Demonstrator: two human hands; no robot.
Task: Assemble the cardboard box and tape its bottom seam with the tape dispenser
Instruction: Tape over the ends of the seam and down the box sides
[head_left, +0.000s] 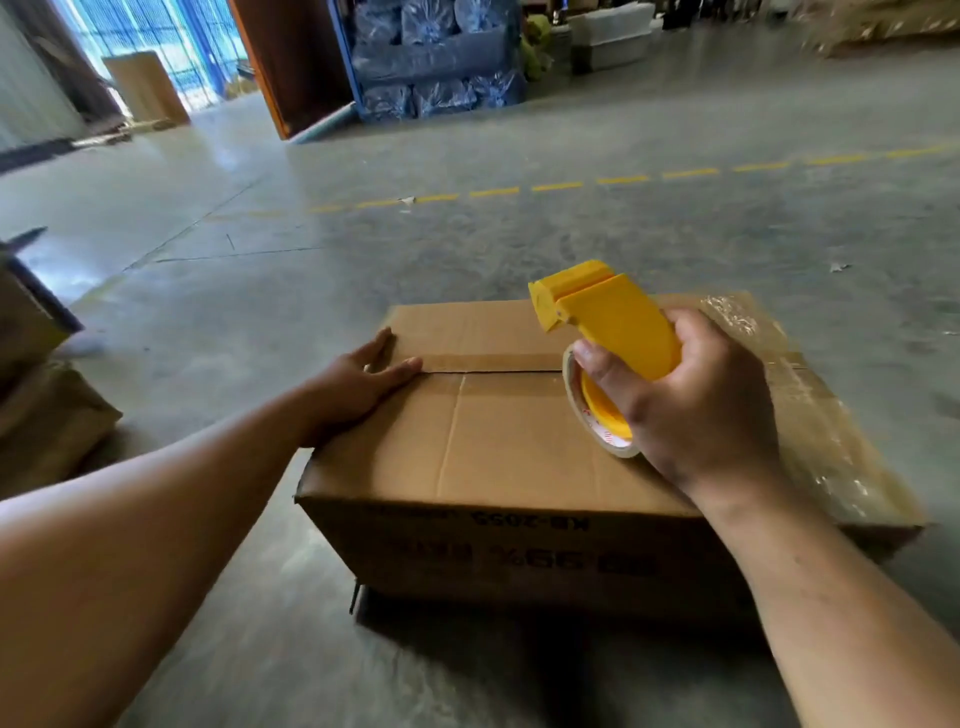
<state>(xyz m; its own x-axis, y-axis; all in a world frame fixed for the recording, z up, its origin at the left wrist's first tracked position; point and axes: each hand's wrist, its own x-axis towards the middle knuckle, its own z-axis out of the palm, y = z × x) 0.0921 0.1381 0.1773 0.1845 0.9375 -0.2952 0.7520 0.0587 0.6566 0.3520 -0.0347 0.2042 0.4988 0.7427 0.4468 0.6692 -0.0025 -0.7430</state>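
Two bare forearms fill the lower corners of the view, reaching forward over a cardboard box (519, 441) that sits on a grey concrete floor (260, 322). Printed lettering on the near side wall of the box is seen upside down. Its upper face is formed by two closed flaps, and the seam (493, 372) between them runs left to right as a thin dark gap, with an older strip of brown tape visible along it. The left hand (358, 384) is laid flat and released on the left end of that face, fingers spread, the fingertips resting at the seam. The right hand (691, 400) is clenched around a yellow tape dispenser (608, 322), which is held above the right part of the box, its cutter end raised and pointed away from the camera. A roll of pale tape (597, 415) is mounted in the dispenser beneath the thumb. Wrinkled clear tape (737, 317) is seen on the far right corner of the box. More cardboard (36, 405) is stacked at the left edge, and a dashed yellow line (623, 179) is painted across the floor beyond.
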